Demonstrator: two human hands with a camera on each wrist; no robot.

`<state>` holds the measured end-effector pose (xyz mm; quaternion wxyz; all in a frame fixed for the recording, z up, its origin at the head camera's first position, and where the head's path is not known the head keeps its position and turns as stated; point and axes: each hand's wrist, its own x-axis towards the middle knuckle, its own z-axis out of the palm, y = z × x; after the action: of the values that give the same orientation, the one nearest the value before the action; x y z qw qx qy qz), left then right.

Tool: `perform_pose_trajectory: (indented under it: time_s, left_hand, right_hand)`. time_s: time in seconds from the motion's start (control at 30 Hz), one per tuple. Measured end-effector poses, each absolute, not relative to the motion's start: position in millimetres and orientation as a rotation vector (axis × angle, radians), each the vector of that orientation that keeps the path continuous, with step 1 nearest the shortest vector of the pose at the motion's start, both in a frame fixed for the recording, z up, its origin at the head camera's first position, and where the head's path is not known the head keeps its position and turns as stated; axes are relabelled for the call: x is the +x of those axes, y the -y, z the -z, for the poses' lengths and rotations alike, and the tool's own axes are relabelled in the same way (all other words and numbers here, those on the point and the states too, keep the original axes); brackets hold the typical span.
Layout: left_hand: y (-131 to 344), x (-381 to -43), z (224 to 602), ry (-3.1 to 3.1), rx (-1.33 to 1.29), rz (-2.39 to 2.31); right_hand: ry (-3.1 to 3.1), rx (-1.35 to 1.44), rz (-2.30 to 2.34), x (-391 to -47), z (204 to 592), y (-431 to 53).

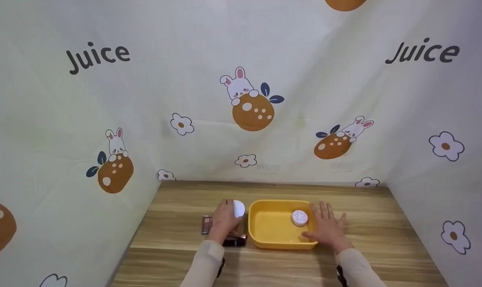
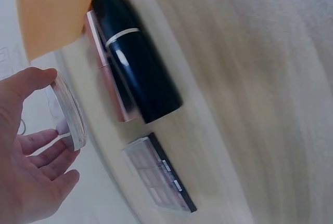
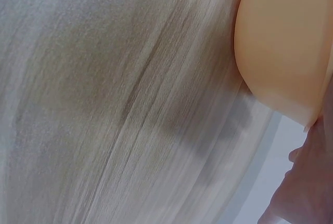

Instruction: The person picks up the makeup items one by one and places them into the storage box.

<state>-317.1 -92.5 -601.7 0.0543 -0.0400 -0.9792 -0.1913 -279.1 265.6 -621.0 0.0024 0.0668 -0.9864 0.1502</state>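
Observation:
My left hand (image 1: pixel 224 217) pinches a flat, round white compact (image 1: pixel 238 209) by its edge, just left of a yellow plastic basin (image 1: pixel 281 202). In the left wrist view the compact (image 2: pixel 72 110) is tilted up between thumb and fingers, above the table. Below that hand lie an eyeshadow palette (image 2: pixel 158 174), a thick black tube (image 2: pixel 140 73) with a silver band, and a slim pink-and-black tube (image 2: pixel 106 76). My right hand (image 1: pixel 329 228) rests at the basin's right rim, fingers spread, thumb over the edge. A small round white case (image 1: pixel 300 217) sits inside the basin.
The wood-grain table (image 1: pixel 368 223) is bordered at the back and both sides by a pale cloth (image 1: pixel 289 48) printed with rabbits, oranges and flowers. The basin's raised walls stand between the two hands.

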Motion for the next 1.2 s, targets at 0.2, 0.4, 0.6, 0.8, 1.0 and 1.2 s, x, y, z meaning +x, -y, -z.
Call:
perform_pose_trajectory:
  time_s: [0.2,0.4,0.6,0.8,1.0,1.2]
  left_hand:
    - [86,-316,590,2.938,-0.152,0.628]
    - [76,-316,585,2.941,-0.181,0.687]
    - [65,-319,577,2.930,-0.236,0.683]
    - [56,-319,573,2.922,-0.270,0.700]
    - [47,-318,572,2.942,-0.285,0.718]
    - [36,-316,571,2.972,-0.288,0.713]
  right_hand:
    - [3.082,0.205,-0.480,-277,622,-266]
    - [3.064,0.226,-0.483,-274,622,-264]
    - [3.063,0.230,-0.453,-276,622,-265]
    - [3.073,0.221,-0.452,-278,623,-266]
    - [3.075,0.216,-0.470,-280,625,-267]
    - [3.078,0.219,-0.497,-278,624,-266]
